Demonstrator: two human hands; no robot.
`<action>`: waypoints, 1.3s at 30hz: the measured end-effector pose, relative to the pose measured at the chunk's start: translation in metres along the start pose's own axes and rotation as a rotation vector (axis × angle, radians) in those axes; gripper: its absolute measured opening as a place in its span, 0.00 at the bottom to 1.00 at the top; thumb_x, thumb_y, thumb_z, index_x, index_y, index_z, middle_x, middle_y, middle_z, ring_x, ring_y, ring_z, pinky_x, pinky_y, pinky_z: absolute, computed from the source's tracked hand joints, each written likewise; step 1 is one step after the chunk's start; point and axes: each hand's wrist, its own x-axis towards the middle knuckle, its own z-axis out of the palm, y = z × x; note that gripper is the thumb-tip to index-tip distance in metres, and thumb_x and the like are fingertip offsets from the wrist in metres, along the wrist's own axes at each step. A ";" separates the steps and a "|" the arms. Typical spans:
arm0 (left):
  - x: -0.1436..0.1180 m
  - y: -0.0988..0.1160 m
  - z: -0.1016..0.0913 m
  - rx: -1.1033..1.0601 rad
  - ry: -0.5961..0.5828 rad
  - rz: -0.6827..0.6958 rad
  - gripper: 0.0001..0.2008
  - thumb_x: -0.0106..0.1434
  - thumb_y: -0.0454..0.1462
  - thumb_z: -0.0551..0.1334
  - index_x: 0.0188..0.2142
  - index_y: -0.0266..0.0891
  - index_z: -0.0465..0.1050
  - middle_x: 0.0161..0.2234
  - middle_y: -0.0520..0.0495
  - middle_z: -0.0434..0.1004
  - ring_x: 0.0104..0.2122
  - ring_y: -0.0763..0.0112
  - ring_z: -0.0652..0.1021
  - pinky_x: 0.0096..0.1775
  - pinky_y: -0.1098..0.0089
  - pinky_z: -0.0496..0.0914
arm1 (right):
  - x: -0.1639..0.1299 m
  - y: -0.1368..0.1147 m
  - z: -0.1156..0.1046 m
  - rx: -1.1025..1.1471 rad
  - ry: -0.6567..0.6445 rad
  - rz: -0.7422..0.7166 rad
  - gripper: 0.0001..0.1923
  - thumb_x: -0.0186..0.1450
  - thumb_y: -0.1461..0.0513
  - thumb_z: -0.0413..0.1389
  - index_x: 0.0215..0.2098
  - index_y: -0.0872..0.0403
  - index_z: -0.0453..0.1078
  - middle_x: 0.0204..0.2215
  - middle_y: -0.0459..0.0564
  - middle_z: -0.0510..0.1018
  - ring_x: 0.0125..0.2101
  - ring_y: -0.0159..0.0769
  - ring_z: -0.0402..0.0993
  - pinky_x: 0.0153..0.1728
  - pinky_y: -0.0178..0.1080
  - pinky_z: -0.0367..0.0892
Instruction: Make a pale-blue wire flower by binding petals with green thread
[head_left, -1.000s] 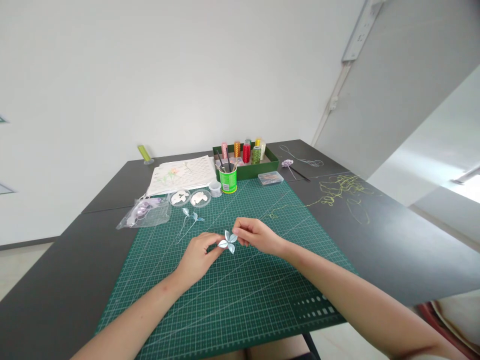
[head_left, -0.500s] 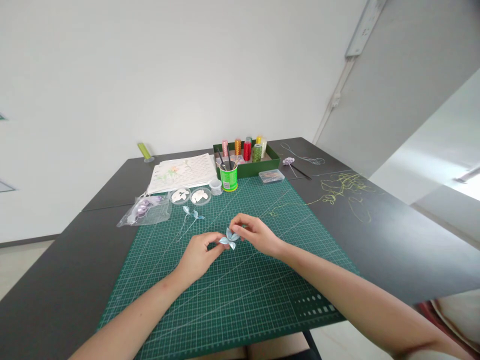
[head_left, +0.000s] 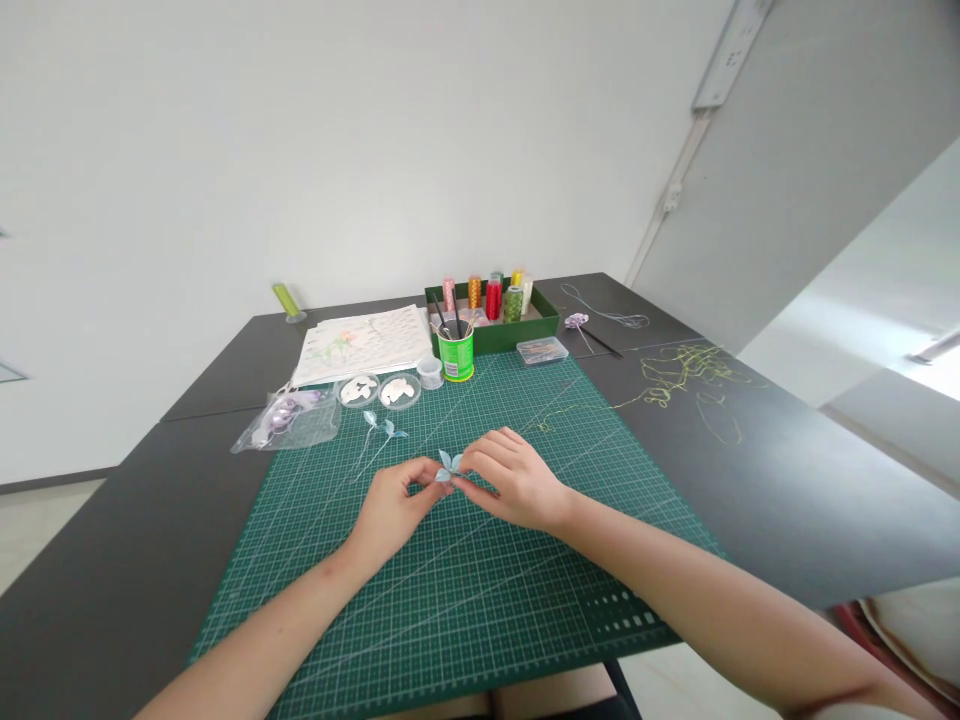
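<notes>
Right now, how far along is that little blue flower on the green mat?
Part done. Several pale blue petals are already gathered into a cluster. In hand: the left hand and right hand both pinch that cluster above the cutting mat. Still loose: two wired blue petals lie on the mat farther back, and white pieces sit in two small dishes, so more joining probably remains.

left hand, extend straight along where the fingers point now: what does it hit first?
The left hand points up-right at the pale blue petal piece it pinches together with the right hand. Going straight on, it would likely meet the right hand's fingers first; depth is hard to judge.
</notes>
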 end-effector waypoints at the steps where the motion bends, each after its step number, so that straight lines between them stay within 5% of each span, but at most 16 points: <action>1: -0.001 0.000 0.000 0.010 0.001 0.004 0.10 0.63 0.42 0.62 0.29 0.40 0.77 0.26 0.52 0.81 0.28 0.69 0.78 0.33 0.72 0.68 | 0.001 -0.001 0.000 -0.035 -0.005 -0.049 0.08 0.72 0.58 0.55 0.37 0.54 0.69 0.33 0.50 0.80 0.34 0.36 0.73 0.36 0.40 0.60; 5: -0.003 0.002 0.002 0.047 0.012 0.043 0.09 0.64 0.40 0.61 0.29 0.40 0.76 0.26 0.53 0.81 0.27 0.70 0.79 0.33 0.72 0.69 | 0.002 -0.006 0.001 -0.156 0.047 -0.148 0.08 0.72 0.59 0.55 0.35 0.53 0.69 0.33 0.49 0.80 0.33 0.36 0.71 0.40 0.42 0.60; 9: -0.006 0.006 0.003 0.061 0.028 0.064 0.11 0.65 0.43 0.62 0.30 0.41 0.77 0.27 0.53 0.82 0.29 0.69 0.80 0.35 0.72 0.71 | 0.000 -0.008 0.004 -0.054 0.078 0.000 0.06 0.72 0.63 0.54 0.35 0.53 0.68 0.30 0.47 0.79 0.32 0.35 0.71 0.37 0.40 0.59; 17: -0.008 0.003 0.002 0.033 0.128 0.180 0.07 0.66 0.40 0.63 0.36 0.43 0.81 0.34 0.52 0.86 0.33 0.68 0.84 0.37 0.73 0.74 | 0.001 0.001 -0.011 0.149 0.157 0.014 0.15 0.70 0.50 0.55 0.42 0.54 0.68 0.35 0.52 0.79 0.36 0.38 0.72 0.39 0.42 0.60; 22: -0.010 0.003 0.001 0.075 0.196 0.267 0.08 0.66 0.38 0.62 0.36 0.43 0.82 0.35 0.51 0.86 0.31 0.69 0.83 0.38 0.73 0.75 | 0.002 -0.002 -0.013 0.412 0.007 0.272 0.14 0.75 0.58 0.46 0.33 0.53 0.66 0.28 0.46 0.74 0.30 0.34 0.68 0.36 0.40 0.60; 27: -0.010 0.004 -0.001 0.091 0.230 0.247 0.08 0.65 0.37 0.62 0.35 0.42 0.82 0.33 0.52 0.86 0.30 0.69 0.83 0.36 0.74 0.75 | -0.001 -0.005 -0.005 0.572 -0.047 0.302 0.12 0.74 0.59 0.51 0.32 0.53 0.67 0.27 0.44 0.73 0.29 0.31 0.67 0.35 0.37 0.61; 34: -0.009 0.001 0.000 0.105 0.101 0.259 0.09 0.66 0.40 0.63 0.33 0.44 0.83 0.31 0.50 0.86 0.30 0.68 0.82 0.35 0.71 0.73 | 0.006 -0.005 -0.018 0.649 0.037 0.455 0.13 0.74 0.55 0.50 0.38 0.54 0.70 0.33 0.49 0.75 0.35 0.35 0.69 0.38 0.39 0.65; 39: -0.010 0.003 0.003 0.110 -0.028 0.333 0.12 0.68 0.43 0.62 0.33 0.45 0.84 0.29 0.48 0.84 0.30 0.67 0.81 0.37 0.68 0.73 | 0.011 -0.008 -0.021 0.875 -0.168 0.476 0.16 0.68 0.50 0.59 0.31 0.53 0.72 0.31 0.47 0.75 0.35 0.35 0.69 0.41 0.41 0.68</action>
